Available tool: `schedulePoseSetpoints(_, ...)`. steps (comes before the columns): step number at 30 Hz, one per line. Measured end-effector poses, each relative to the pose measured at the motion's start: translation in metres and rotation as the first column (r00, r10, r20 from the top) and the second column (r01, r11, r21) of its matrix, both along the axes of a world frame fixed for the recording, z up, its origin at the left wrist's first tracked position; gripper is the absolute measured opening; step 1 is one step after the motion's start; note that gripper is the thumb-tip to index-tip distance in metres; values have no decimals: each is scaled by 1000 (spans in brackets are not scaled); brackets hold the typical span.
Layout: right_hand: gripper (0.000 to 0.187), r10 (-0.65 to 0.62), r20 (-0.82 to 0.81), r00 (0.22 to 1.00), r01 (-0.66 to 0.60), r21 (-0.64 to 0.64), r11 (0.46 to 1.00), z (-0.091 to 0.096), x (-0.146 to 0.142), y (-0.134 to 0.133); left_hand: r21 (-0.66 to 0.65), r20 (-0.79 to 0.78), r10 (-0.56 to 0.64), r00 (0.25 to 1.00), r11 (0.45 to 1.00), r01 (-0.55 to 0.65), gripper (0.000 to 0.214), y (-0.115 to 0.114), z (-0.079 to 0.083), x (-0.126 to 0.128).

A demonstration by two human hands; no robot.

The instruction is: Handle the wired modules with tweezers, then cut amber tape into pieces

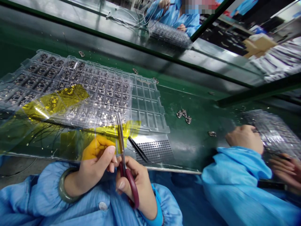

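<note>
In my right hand [137,180] is a pair of scissors [131,182] with dark red handles, blades pointing up and looking nearly closed. My left hand [97,160], beside it, has its fingers pinched at the edge of a see-through film with yellow strips [50,105]. Part of the yellow film covers the backs of those fingers. Beyond my hands, the film lies over clear plastic trays [150,105] whose pockets hold small circuit boards [109,100]. Dark tweezers [138,149] rest on a sheet with rows of small dark rectangles [161,147], right of the scissors.
A co-worker's blue sleeve and hand [245,138] are close on my right, by a stack of clear trays [277,128]. Small metallic parts [184,115] lie scattered on the green bench [197,144]. Thin black wires [47,133] spread at left. Another person sits across, beyond a dark rail [141,45].
</note>
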State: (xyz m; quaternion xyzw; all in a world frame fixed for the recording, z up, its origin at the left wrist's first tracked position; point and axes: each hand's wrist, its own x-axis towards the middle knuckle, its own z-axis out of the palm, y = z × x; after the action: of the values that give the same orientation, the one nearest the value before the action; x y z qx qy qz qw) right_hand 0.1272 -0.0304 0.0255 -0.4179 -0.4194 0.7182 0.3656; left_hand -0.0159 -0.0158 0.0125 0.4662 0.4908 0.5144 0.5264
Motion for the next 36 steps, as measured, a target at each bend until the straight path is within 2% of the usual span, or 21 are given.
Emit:
schedulePoseSetpoints(5, 46, -17, -3, 1000, 17, 29, 999, -3, 2, 0, 21, -66, 1, 998, 1000, 0, 37, -2, 0, -1)
schedulePoseSetpoints(8, 47, -6, 1, 1000, 6, -2, 1000, -1, 1, 0, 15, -83, -11, 997, 1000, 12, 38, -3, -2, -3)
schedulePoseSetpoints(10, 48, 5, -2, 1000, -5, -32, 999, 1, 1, 0, 5, -83, -22, 996, 1000, 23, 39, -4, -3, -3)
schedulePoseSetpoints(15, 52, 9, 55, 998, -9, 9, 1000, -2, 3, -3, 7, -29, -11, 1000, 1000, 11, 39, -4, -3, -2)
schedulePoseSetpoints(21, 68, 122, 130, 984, -132, 69, 989, 0, 9, 1, -67, 20, 29, 999, 997, -28, 36, -4, -9, -3)
schedulePoseSetpoints(24, 73, 215, 227, 950, -248, 131, 960, 1, 13, 1, -81, 127, 95, 987, 993, -85, 29, -1, -12, -3)
schedulePoseSetpoints(27, 74, 260, 317, 912, -314, 132, 940, -1, 15, -1, -61, 194, 150, 969, 988, -141, 26, 2, -14, -2)
schedulePoseSetpoints(33, 75, 286, 303, 909, -324, 85, 942, -3, 11, -3, -57, 74, 149, 986, 988, -145, 35, 3, -15, 0)
schedulePoseSetpoints(36, 75, 264, 263, 928, -286, 48, 957, -2, 10, -3, -38, 144, 114, 983, 993, -110, 44, 2, -15, 0)
